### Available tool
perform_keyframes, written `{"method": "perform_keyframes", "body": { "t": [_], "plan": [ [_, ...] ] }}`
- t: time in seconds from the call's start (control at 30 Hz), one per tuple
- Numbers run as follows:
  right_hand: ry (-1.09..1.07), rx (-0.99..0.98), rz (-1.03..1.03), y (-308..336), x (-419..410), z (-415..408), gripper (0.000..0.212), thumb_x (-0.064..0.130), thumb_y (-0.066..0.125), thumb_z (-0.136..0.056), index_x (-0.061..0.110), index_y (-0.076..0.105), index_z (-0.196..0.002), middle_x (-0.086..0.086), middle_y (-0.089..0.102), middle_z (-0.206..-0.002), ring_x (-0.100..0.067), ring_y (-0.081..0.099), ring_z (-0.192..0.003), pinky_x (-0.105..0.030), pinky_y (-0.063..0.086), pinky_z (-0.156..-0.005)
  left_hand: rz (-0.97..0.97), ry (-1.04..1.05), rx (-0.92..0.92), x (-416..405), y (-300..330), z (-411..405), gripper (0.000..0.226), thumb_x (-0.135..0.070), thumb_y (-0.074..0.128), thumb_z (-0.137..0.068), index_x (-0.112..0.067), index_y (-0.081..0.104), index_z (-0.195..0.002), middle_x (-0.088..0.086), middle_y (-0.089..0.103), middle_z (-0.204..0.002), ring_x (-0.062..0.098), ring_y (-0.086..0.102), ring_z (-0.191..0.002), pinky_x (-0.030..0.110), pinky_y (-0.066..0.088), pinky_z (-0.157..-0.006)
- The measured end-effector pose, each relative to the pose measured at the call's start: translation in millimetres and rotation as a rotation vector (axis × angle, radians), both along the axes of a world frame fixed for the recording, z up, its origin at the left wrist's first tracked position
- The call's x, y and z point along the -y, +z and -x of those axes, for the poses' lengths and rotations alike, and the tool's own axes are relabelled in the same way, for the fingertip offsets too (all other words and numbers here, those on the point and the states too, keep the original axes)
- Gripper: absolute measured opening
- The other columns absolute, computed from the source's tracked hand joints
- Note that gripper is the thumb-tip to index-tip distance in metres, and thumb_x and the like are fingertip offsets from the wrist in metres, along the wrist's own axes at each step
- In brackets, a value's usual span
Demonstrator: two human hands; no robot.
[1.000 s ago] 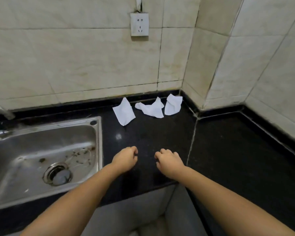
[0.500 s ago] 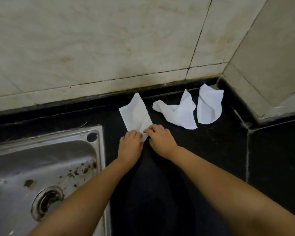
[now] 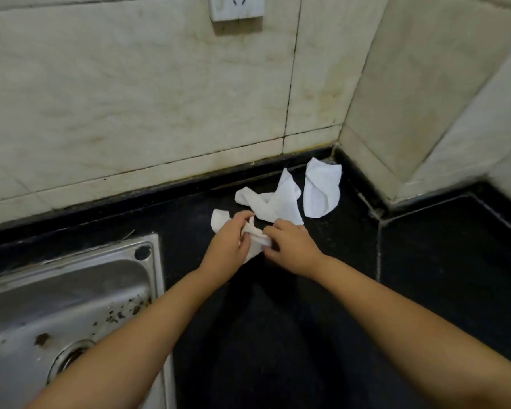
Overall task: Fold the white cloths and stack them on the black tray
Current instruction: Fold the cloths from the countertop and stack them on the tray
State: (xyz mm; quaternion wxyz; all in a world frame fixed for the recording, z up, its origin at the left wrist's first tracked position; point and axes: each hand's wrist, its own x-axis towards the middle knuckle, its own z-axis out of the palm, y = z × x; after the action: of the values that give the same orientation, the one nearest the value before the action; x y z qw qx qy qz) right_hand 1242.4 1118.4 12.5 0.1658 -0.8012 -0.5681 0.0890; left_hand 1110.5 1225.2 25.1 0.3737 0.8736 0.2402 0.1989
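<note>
Three white cloths lie on the black counter near the wall corner. My left hand and my right hand both pinch the nearest cloth, which is bunched up between them; a corner of it sticks out behind my left hand. A crumpled cloth lies just behind my hands. The third cloth lies flat-ish by the corner of the wall. No black tray is in view.
A steel sink with dirt specks and a drain sits to the left, its rim close to my left forearm. Tiled walls close off the back and right. A wall socket is above. The dark counter runs on to the right.
My hands reached forward from the counter's front edge to the left cloth and have gathered it up; it was lying flat and is now bunched between my fingers. The camera moved closer.
</note>
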Motion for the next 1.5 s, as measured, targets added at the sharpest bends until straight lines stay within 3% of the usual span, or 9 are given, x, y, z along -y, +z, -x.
{"method": "perform_keyframes", "body": {
  "t": [0.2, 0.3, 0.37, 0.5, 0.73, 0.93, 1.13, 1.33, 1.5],
  "plan": [
    [-0.138, -0.665, 0.085, 81.3, 80.8, -18.4, 0.041, 0.053, 0.061, -0.082, 0.013, 0.053, -0.076, -0.002, 0.051, -0.078, -0.014, 0.047, -0.075, -0.027, 0.036, -0.069, 0.161, 0.014, 0.077, 44.7, 57.6, -21.4, 0.018, -0.011, 0.051, -0.094, -0.019, 0.057, -0.108, -0.001, 0.063, -0.106, 0.012, 0.060, -0.095, 0.020, 0.049, -0.077],
    [-0.271, -1.053, 0.101, 103.0, 117.8, -18.6, 0.042, 0.056, 0.055, -0.084, 0.019, 0.068, -0.101, 0.003, 0.070, -0.103, -0.013, 0.063, -0.100, -0.028, 0.048, -0.086, 0.323, -0.021, 0.097, 68.5, 78.0, -28.3, 0.011, -0.008, 0.051, -0.093, -0.011, 0.060, -0.100, 0.004, 0.065, -0.098, 0.014, 0.061, -0.092, 0.025, 0.049, -0.080],
    [-0.288, -1.131, 0.091, 111.2, 139.4, -16.6, 0.030, 0.042, 0.052, -0.093, 0.019, 0.066, -0.107, 0.001, 0.069, -0.106, -0.013, 0.064, -0.100, -0.026, 0.049, -0.080, 0.446, -0.019, 0.127, 82.7, 89.2, -31.2, 0.012, -0.005, 0.051, -0.091, -0.008, 0.060, -0.097, 0.012, 0.064, -0.091, 0.018, 0.059, -0.085, 0.030, 0.048, -0.076],
    [-0.305, -1.063, -0.004, 118.8, 172.1, -17.4, 0.014, 0.025, 0.057, -0.091, 0.018, 0.054, -0.080, 0.002, 0.061, -0.086, -0.011, 0.059, -0.080, -0.025, 0.046, -0.069, 0.613, 0.006, 0.148, 105.5, 107.5, -34.3, 0.012, -0.004, 0.049, -0.091, -0.006, 0.060, -0.097, 0.006, 0.063, -0.086, 0.019, 0.060, -0.082, 0.036, 0.051, -0.079],
    [-0.449, -0.676, -0.169, 138.1, 204.8, -41.8, 0.007, 0.023, 0.063, -0.089, 0.018, 0.063, -0.084, 0.001, 0.065, -0.083, -0.013, 0.061, -0.076, -0.025, 0.047, -0.067, 0.553, 0.224, 0.169, 93.9, 116.7, -31.3, 0.018, -0.005, 0.048, -0.087, -0.015, 0.063, -0.087, 0.008, 0.066, -0.091, 0.028, 0.063, -0.091, 0.041, 0.052, -0.080],
    [-0.503, -0.665, -0.425, 142.4, 214.3, -49.0, 0.009, 0.017, 0.062, -0.089, 0.010, 0.067, -0.092, -0.006, 0.065, -0.087, -0.016, 0.059, -0.080, -0.033, 0.051, -0.079, 0.559, 0.185, 0.218, 84.1, 117.2, -13.8, 0.017, -0.005, 0.055, -0.076, -0.018, 0.066, -0.073, 0.005, 0.065, -0.083, 0.022, 0.058, -0.086, 0.037, 0.048, -0.084],
    [-0.420, -0.658, -0.183, 77.8, 260.8, -14.2, 0.007, 0.017, 0.065, -0.086, 0.011, 0.068, -0.085, -0.007, 0.062, -0.078, -0.012, 0.054, -0.071, -0.025, 0.042, -0.069, 0.600, 0.098, 0.033, 131.9, 43.8, 41.3, 0.018, 0.004, 0.049, -0.084, -0.008, 0.060, -0.077, 0.000, 0.056, -0.069, 0.003, 0.052, -0.061, 0.013, 0.042, -0.057],
    [-0.417, -0.699, 0.184, -5.9, 305.0, 30.6, 0.007, 0.024, 0.064, -0.088, 0.019, 0.068, -0.086, -0.004, 0.066, -0.083, -0.009, 0.057, -0.071, -0.021, 0.045, -0.066, 0.589, 0.037, -0.324, 163.3, -52.3, 103.8, 0.007, -0.011, 0.061, -0.089, -0.007, 0.067, -0.091, 0.003, 0.070, -0.086, 0.012, 0.063, -0.080, 0.027, 0.049, -0.078],
    [-0.496, -0.634, 0.118, -13.7, 284.6, 9.1, 0.008, 0.021, 0.062, -0.090, 0.020, 0.067, -0.084, -0.002, 0.065, -0.085, -0.012, 0.057, -0.077, -0.019, 0.043, -0.064, 0.453, 0.083, -0.317, 148.5, -61.1, 85.8, 0.007, -0.017, 0.060, -0.090, -0.012, 0.066, -0.090, 0.003, 0.069, -0.089, 0.014, 0.063, -0.084, 0.027, 0.049, -0.076]
  ]
}}
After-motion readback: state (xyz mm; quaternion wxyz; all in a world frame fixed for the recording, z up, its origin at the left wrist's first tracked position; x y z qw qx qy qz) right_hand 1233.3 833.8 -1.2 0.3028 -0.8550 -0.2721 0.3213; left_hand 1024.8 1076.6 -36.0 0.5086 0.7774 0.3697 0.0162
